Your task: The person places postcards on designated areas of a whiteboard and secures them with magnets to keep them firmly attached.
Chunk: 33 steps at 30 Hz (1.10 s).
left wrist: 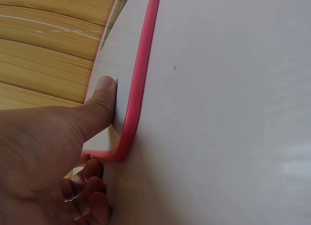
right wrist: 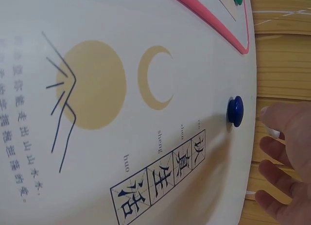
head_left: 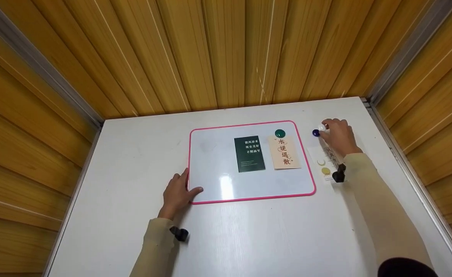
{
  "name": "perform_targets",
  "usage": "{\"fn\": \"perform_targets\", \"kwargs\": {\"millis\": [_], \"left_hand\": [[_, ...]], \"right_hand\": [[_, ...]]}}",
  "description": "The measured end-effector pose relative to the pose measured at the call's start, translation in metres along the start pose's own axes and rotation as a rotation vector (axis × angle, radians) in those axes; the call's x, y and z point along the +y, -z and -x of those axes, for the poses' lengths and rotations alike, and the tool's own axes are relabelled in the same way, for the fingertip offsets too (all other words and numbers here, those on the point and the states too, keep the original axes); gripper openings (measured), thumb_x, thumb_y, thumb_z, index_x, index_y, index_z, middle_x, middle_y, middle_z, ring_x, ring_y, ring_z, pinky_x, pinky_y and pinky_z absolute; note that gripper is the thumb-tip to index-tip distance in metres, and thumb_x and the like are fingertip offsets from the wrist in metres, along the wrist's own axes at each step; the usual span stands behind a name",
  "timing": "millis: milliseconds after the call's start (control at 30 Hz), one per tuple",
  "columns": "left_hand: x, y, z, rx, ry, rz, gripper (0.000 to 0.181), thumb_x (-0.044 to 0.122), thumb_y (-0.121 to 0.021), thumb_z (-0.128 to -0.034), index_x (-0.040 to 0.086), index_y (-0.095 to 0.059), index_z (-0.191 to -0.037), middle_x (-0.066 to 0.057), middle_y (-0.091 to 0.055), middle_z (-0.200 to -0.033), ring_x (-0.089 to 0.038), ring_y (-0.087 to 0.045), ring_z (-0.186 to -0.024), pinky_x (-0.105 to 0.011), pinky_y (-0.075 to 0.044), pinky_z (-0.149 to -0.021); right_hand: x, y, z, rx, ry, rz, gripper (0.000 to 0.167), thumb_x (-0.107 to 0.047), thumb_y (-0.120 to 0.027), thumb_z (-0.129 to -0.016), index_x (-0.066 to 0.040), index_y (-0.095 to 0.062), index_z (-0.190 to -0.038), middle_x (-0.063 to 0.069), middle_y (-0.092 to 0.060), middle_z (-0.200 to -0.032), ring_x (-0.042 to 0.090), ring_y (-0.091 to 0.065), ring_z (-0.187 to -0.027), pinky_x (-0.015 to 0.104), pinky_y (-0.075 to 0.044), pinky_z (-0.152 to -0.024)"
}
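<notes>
Pink-framed whiteboard (head_left: 210, 165) is gripped at its eight o'clock corner by the left hand (head_left: 176, 195), thumb above, fingers bent outside, perhaps for steadiness. Toward two o'clock, beside a blue magnet (head_left: 316, 133), what seems a white magnet (head_left: 321, 127), partly hidden, is pinched by the right hand (head_left: 340, 136), thumb and forefinger slightly apart.

left hand (head_left: 176, 194): thumb (left wrist: 101, 106) spread, fingers (left wrist: 95, 187) curled | right hand (head_left: 340, 136): fingers bent, pinching | arms (head_left: 381, 207) apart
</notes>
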State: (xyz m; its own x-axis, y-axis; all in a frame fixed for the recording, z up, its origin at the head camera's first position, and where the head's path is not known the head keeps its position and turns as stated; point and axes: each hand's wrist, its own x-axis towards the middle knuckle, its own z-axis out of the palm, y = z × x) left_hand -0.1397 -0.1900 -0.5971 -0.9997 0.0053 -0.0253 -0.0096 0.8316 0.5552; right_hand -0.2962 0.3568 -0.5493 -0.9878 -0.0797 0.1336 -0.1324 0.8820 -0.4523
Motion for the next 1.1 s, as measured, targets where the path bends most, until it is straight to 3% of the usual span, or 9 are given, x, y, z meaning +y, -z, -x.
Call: {"fn": "perform_targets", "kwargs": {"millis": [367, 800, 1100], "left_hand": [[0.001, 0.000, 0.000, 0.002, 0.013, -0.018, 0.094, 0.044, -0.085, -0.0827, 0.006, -0.042, -0.157, -0.011, -0.055, -0.097, -0.023, -0.051, -0.083, -0.044, -0.048, -0.076], [0.002, -0.001, 0.000, -0.001, 0.029, -0.012, 0.095, 0.044, -0.085, -0.0828, 0.006, -0.041, -0.157, -0.015, -0.058, -0.106, -0.026, -0.055, -0.091, -0.048, -0.052, -0.085], [0.003, -0.001, -0.001, 0.002, 0.043, -0.002, 0.095, 0.043, -0.086, -0.0821, 0.007, -0.040, -0.158, -0.012, -0.055, -0.098, -0.024, -0.052, -0.086, -0.044, -0.049, -0.078]], "right_hand": [[-0.009, -0.005, -0.006, 0.034, 0.051, 0.023, 0.039, -0.009, -0.072, -0.094, 0.007, -0.064, -0.129, 0.029, -0.065, -0.114, 0.046, -0.054, -0.105, 0.061, -0.045, -0.090], [-0.022, -0.010, -0.016, 0.039, 0.068, 0.050, 0.037, -0.011, -0.072, -0.095, 0.007, -0.065, -0.127, 0.026, -0.066, -0.110, 0.044, -0.054, -0.100, 0.059, -0.045, -0.087], [-0.037, -0.017, -0.021, 0.051, 0.083, 0.025, 0.037, -0.013, -0.071, -0.096, 0.007, -0.065, -0.127, 0.026, -0.066, -0.110, 0.042, -0.054, -0.100, 0.057, -0.046, -0.088]]}}
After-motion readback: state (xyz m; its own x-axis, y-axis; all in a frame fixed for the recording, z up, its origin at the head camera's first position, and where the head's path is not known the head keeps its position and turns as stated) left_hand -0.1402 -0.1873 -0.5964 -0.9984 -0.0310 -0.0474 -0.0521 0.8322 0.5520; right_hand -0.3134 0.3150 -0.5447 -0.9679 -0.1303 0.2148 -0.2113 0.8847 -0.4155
